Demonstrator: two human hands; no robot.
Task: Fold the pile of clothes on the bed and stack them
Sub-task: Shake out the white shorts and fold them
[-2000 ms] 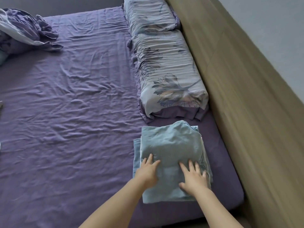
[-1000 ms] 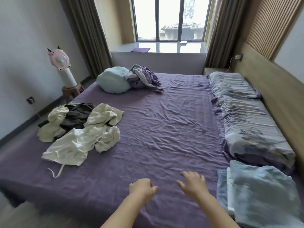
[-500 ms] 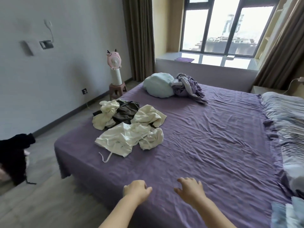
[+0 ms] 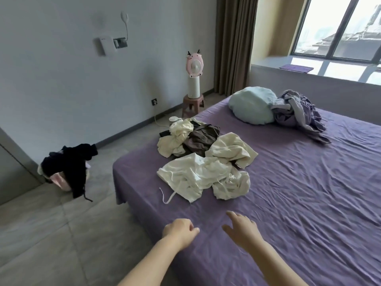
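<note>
A loose pile of clothes lies near the left corner of the purple bed: several cream garments, one with a drawstring, and a dark brown garment among them. My left hand hovers over the bed's near edge, fingers loosely curled, holding nothing. My right hand is beside it with fingers spread and relaxed, also holding nothing. Both hands are a short way in front of the pile, not touching it. The folded blue stack is out of view.
A pale blue cushion and a crumpled purple sheet lie at the bed's far side. A pink fan stands on a stool by the wall. Dark clothing hangs over something on the floor at left.
My hands left the folded blue stack by the pillows. My view swung left across the bed to the unfolded pile, and both hands now reach toward it with nothing in them.
</note>
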